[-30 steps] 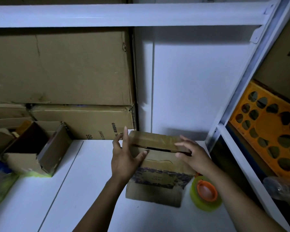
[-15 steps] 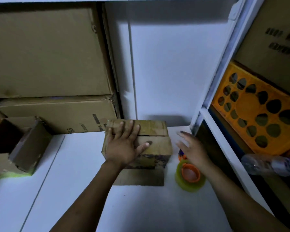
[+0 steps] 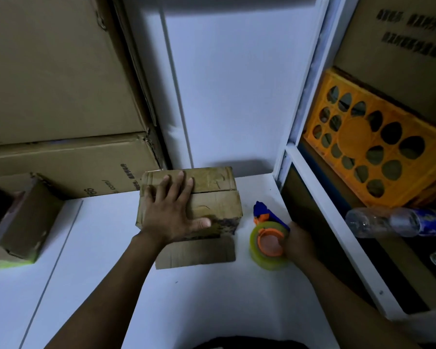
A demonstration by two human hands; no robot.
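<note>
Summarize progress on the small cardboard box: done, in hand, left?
Done: the top flaps of the small box are folded shut, meeting at a seam. In hand: the left hand presses flat on them while the right hand grips the tape dispenser beside the box. Left: probably taping that seam; a cardboard flap also lies flat at the box's front.

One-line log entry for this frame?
left hand: flat on cardboard box top, pressing flaps shut | right hand: grips tape dispenser beside box | box: on white shelf, near flap folded out
</note>
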